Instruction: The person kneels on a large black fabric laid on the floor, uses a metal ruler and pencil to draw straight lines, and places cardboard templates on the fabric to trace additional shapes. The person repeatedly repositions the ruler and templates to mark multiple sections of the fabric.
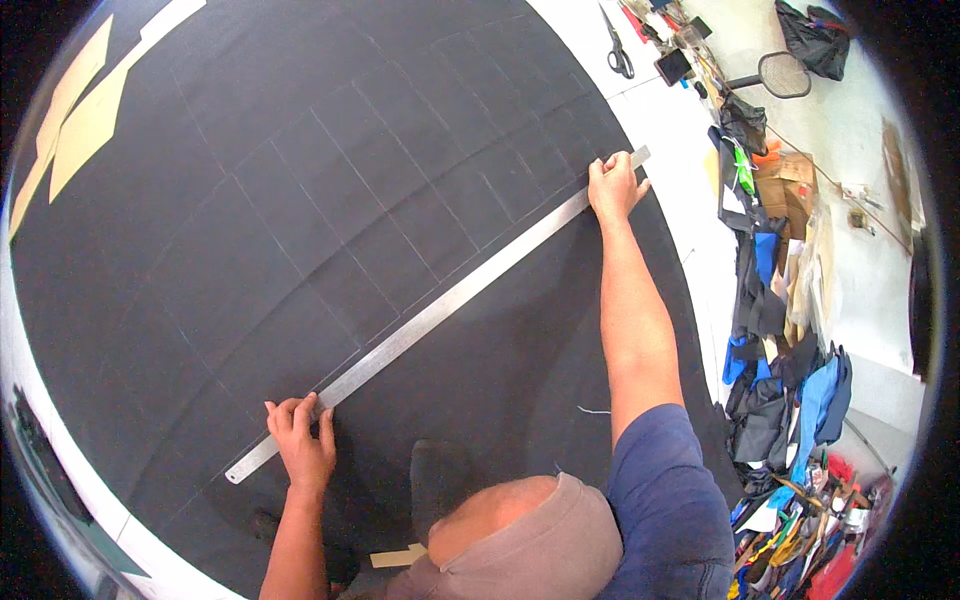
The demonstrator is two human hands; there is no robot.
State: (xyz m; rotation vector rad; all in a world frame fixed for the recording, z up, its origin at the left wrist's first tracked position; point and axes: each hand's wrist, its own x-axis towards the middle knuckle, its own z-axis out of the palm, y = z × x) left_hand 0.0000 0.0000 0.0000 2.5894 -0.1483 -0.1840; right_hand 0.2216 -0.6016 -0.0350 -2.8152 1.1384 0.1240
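A long steel ruler point(450, 308) lies slantwise across black fabric point(540, 400), from lower left to upper right. My left hand point(300, 440) pinches it near its lower-left end, thumb and fingertips bent down against the metal. Near the other end, my right hand point(614, 188) grips the ruler with bent fingers and thumb; a short tip sticks out past it. Thin pale lines, many of them parallel, mark the fabric above the ruler, and one runs close along its upper edge. No marking tool shows in either hand.
Tan pattern pieces point(90, 130) lie at the far left. Black scissors point(619, 60) and a dark phone-like device point(674, 67) rest on the white table point(660, 200) at upper right. Beyond it are a mesh racket point(784, 76) and heaped cloth scraps point(770, 420).
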